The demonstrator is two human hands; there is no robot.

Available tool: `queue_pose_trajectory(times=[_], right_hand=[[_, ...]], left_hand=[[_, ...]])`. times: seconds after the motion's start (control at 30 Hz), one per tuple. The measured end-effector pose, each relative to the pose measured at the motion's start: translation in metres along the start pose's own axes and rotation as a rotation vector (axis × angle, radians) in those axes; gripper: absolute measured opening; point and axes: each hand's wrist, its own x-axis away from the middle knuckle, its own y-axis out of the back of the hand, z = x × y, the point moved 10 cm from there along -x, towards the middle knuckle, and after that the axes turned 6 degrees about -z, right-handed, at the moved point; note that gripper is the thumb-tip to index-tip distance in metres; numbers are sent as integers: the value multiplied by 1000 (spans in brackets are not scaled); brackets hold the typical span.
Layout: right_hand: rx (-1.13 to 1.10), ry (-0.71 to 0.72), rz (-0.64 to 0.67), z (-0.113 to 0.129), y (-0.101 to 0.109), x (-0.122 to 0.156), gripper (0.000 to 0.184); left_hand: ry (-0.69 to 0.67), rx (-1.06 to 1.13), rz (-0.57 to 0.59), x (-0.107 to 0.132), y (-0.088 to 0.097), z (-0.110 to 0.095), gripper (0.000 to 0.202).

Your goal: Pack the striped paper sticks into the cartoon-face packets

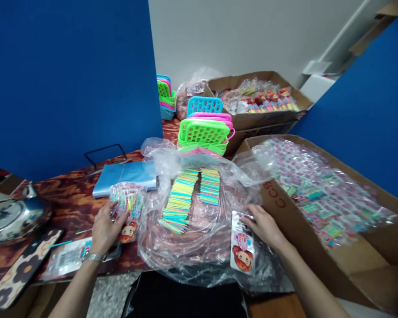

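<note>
My left hand point(106, 227) is closed on the edge of a small pile of filled clear packets point(129, 201), thumb and fingers around its near left side. The packets hold colourful sticks and carry a cartoon face. My right hand point(262, 224) pinches the upper right edge of a printed plastic packet point(242, 247) with a red-haired cartoon head; its fingertips are partly hidden. Between the hands, two rows of thin yellow, green, pink and blue sticks point(181, 198) lie on a crumpled clear plastic bag point(199, 247).
Stacked plastic baskets point(204, 132) stand behind the bag. An open carton point(281, 212) of filled packets is at right, another carton point(262, 117) behind. At left are blue plastic sheets point(109, 179), a metal kettle point(16, 218), a flower-patterned phone case point(23, 269) and a flat packet point(68, 258).
</note>
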Motion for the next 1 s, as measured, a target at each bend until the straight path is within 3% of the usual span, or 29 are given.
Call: queue_pose_trajectory(times=[0.17, 0.27, 0.33, 0.43, 0.5, 0.63, 0.7, 0.77, 0.83, 1.0], right_hand=[[87, 25, -40, -1, 0, -3, 20], [244, 35, -36, -3, 1, -4, 21], [285, 64, -56, 1, 9, -4, 22], [154, 129, -123, 24, 39, -3, 22], [-45, 181, -150, 51, 64, -2, 22], [-332, 212, -179, 104, 99, 3, 19], [-405, 203, -200, 121, 102, 6, 18], [-457, 192, -200, 130, 95, 9, 18], [-483, 193, -187, 135, 83, 12, 16], [-509, 290, -145, 152, 67, 20, 15]], left_hand=[[34, -47, 77, 0, -5, 5, 59], [2, -49, 34, -3, 1, -1, 57], [-42, -20, -91, -2, 18, -17, 56], [-106, 145, -262, 14, 41, -62, 51], [-163, 369, -148, 32, 30, -107, 42], [-156, 824, 443, 89, -35, -205, 43], [-97, 954, 609, 111, -57, -234, 36], [-36, 1015, 705, 125, -72, -246, 24], [-16, 1020, 754, 130, -79, -246, 27], [18, 959, 731, 125, -85, -220, 24]])
